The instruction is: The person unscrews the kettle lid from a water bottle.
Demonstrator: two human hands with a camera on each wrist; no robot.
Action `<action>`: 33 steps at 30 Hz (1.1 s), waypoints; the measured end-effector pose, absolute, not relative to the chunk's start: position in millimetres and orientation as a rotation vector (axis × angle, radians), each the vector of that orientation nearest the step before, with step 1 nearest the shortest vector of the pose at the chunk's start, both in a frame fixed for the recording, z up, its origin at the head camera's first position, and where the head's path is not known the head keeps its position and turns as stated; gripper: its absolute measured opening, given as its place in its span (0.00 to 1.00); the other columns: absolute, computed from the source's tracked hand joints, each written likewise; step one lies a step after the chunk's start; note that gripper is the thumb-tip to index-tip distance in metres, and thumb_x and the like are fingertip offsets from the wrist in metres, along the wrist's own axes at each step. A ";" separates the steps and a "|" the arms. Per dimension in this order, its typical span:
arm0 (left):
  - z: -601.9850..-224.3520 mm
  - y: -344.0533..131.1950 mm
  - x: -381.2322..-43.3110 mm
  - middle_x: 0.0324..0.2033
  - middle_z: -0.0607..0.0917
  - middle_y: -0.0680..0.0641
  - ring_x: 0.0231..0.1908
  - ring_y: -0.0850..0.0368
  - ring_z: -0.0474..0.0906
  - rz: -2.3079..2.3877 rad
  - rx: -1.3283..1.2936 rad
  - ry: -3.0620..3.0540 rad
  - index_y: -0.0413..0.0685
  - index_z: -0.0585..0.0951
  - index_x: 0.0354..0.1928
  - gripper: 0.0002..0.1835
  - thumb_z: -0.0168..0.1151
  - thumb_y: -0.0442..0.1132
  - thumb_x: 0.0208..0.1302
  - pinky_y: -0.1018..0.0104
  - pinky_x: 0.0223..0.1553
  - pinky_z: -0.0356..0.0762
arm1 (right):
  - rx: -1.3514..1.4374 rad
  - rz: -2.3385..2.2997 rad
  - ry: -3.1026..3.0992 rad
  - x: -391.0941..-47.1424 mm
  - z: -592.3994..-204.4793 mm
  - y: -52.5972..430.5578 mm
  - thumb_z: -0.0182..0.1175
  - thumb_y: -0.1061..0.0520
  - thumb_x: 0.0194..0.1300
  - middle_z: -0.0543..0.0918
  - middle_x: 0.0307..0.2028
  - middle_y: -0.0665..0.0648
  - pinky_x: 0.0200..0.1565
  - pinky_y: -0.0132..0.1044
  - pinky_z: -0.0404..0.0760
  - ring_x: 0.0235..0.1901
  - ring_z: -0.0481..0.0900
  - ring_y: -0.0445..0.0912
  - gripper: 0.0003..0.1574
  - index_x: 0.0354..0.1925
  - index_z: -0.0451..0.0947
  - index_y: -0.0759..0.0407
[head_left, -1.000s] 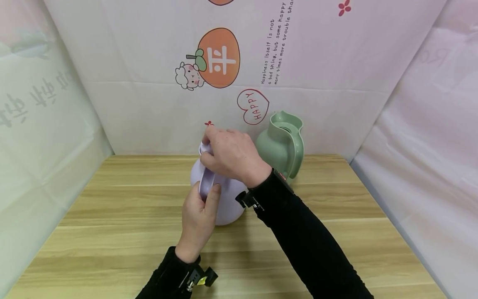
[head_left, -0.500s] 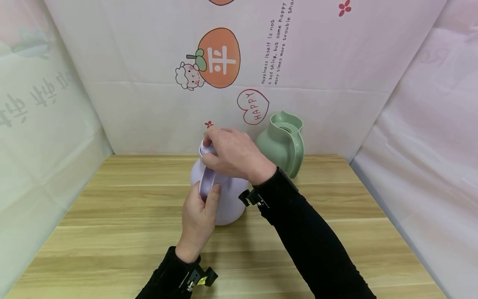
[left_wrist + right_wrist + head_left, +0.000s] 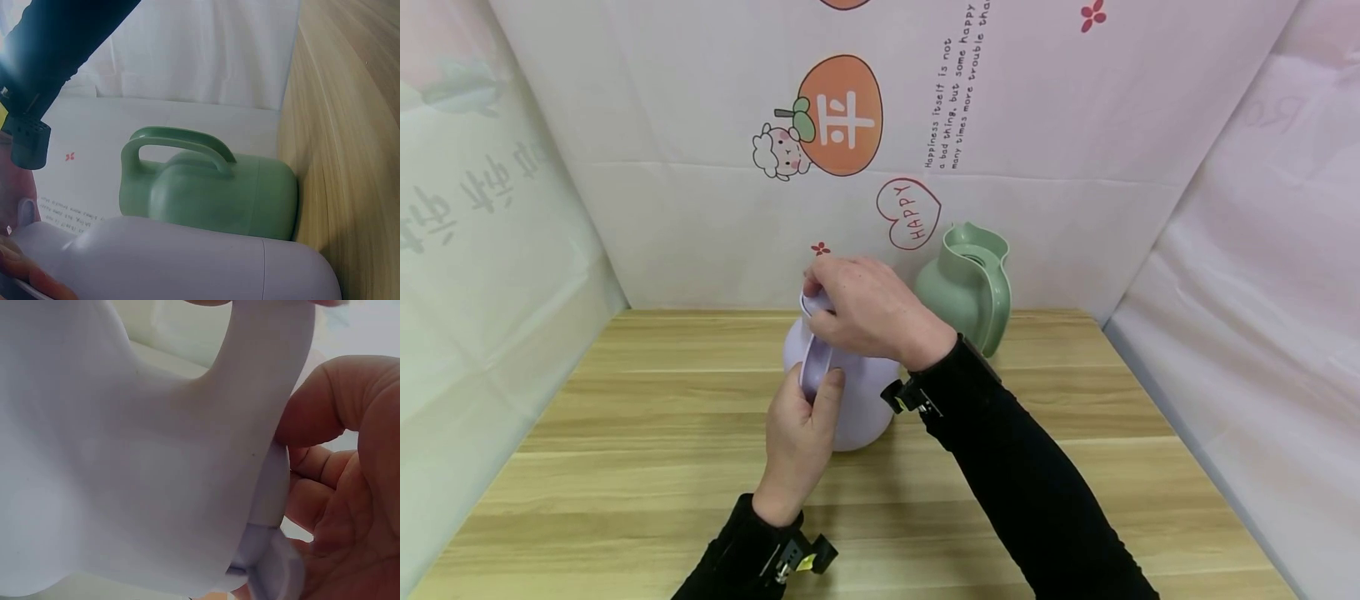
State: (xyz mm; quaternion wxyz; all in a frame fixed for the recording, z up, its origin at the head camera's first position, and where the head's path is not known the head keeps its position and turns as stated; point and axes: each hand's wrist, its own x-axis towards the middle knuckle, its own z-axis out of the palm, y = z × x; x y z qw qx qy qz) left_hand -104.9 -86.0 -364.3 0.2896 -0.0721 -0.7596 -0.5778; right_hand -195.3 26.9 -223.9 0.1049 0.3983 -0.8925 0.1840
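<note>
A lavender thermos jug (image 3: 865, 408) stands upright on the table, its handle facing me. My left hand (image 3: 796, 442) grips that handle (image 3: 816, 367), thumb along its right side. Over the mouth, my right hand (image 3: 880, 308) holds the lid (image 3: 272, 487) with thumb and curled fingers, hiding most of it in the head view. From the right wrist camera, a small curved tab (image 3: 281, 569) shows at the lid's edge. The left wrist view has the jug's smooth body lying sideways across the picture.
A green thermos jug (image 3: 958, 292) stands just behind and to the right of the lavender one, near the back of the wooden table (image 3: 625, 467). White printed cloth (image 3: 700, 225) hangs at the back and both sides.
My right hand and forearm have shifted slightly to the right, with the wrist turning a little at the lid. The left hand and both jugs keep their places.
</note>
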 end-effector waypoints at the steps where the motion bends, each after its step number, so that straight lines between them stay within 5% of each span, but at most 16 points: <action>1: -364.4 -86.0 -104.8 0.26 0.73 0.51 0.26 0.58 0.71 -1.541 -0.192 -2.027 0.39 0.77 0.41 0.12 0.58 0.43 0.78 0.66 0.24 0.68 | 1.182 0.545 -2.631 -195.1 -223.8 26.8 0.59 0.58 0.62 0.86 0.45 0.49 0.50 0.38 0.76 0.42 0.80 0.43 0.17 0.50 0.81 0.55; 24: -366.9 -87.0 -105.7 0.25 0.72 0.51 0.24 0.58 0.69 -1.520 -0.197 -2.023 0.40 0.76 0.40 0.11 0.59 0.42 0.78 0.66 0.23 0.66 | 1.264 0.545 -2.634 -187.2 -223.0 25.3 0.55 0.71 0.61 0.86 0.56 0.49 0.55 0.36 0.78 0.54 0.81 0.43 0.29 0.59 0.81 0.56; 28: -367.4 -87.3 -106.9 0.24 0.71 0.52 0.24 0.59 0.68 -1.520 -0.219 -2.011 0.41 0.76 0.38 0.11 0.60 0.41 0.77 0.67 0.24 0.65 | 1.179 0.486 -2.589 -182.9 -224.1 22.9 0.57 0.64 0.66 0.85 0.58 0.51 0.54 0.41 0.79 0.52 0.82 0.46 0.28 0.63 0.78 0.54; 33: -367.3 -87.2 -106.4 0.25 0.72 0.51 0.26 0.59 0.71 -1.534 -0.232 -2.011 0.41 0.77 0.41 0.09 0.59 0.41 0.78 0.66 0.26 0.69 | 0.911 0.231 -2.485 -177.4 -231.5 16.8 0.57 0.40 0.76 0.85 0.59 0.53 0.51 0.52 0.79 0.53 0.82 0.56 0.27 0.67 0.78 0.45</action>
